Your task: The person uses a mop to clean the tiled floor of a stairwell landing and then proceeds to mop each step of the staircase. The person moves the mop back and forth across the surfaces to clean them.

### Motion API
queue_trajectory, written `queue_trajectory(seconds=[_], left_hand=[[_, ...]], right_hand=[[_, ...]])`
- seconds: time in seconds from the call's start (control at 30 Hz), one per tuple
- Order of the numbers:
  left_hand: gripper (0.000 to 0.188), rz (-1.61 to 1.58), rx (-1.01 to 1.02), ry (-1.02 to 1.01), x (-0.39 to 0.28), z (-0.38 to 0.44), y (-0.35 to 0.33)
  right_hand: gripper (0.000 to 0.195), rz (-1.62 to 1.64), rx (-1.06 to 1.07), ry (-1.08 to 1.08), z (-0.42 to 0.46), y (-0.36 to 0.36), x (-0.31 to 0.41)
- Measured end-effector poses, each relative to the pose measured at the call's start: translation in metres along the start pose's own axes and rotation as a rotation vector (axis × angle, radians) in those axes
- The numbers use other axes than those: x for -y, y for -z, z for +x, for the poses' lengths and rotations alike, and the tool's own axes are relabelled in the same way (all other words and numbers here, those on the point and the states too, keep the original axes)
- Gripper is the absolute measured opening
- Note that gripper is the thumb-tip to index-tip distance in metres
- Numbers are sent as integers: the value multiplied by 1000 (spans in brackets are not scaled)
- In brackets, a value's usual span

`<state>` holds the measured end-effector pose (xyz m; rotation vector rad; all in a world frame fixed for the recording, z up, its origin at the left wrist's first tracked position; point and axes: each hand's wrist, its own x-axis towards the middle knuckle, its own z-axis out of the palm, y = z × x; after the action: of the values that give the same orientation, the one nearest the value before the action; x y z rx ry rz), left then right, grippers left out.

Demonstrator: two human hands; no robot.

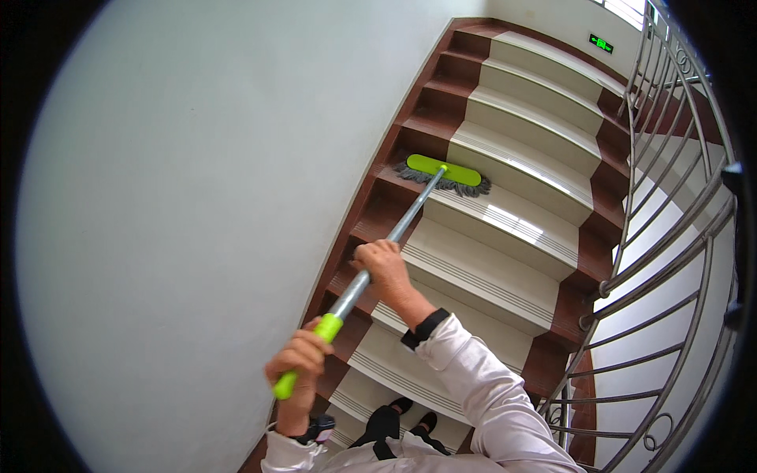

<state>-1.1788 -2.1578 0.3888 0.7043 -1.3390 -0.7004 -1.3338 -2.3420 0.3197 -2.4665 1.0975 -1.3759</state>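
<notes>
A dust mop with a lime-green plate and grey fringe lies across a stair tread, near the wall side, over both the dark red border and the cream middle. Its metal pole runs down towards me. My left hand is closed around the green grip at the pole's lower end in the picture. Further up, my right hand grips the metal pole, with a black band at the wrist. Both arms wear light sleeves.
Curved cream and dark red stairs rise ahead. A white wall borders them on the left, a metal railing on the right. A green exit sign hangs at the top. My dark shoes stand on a lower step.
</notes>
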Motion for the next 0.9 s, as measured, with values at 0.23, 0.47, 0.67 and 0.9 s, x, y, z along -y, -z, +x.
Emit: queue_trajectory(seconds=[0.23,0.47,0.67,0.9], left_hand=[[39,-290,-408,-155,-33,29,69],[31,-141,-137,-142,25,43,0],[38,-133,-148,-149,-3,28,-13],[34,-302,-71,-1,-27,-30,-77]], right_hand=[[19,52,23,95,39,-72,39],[20,-52,-55,5,39,-36,-75],[22,31,-47,9,5,4,-61],[23,-15,-67,-134,-109,116,-59]])
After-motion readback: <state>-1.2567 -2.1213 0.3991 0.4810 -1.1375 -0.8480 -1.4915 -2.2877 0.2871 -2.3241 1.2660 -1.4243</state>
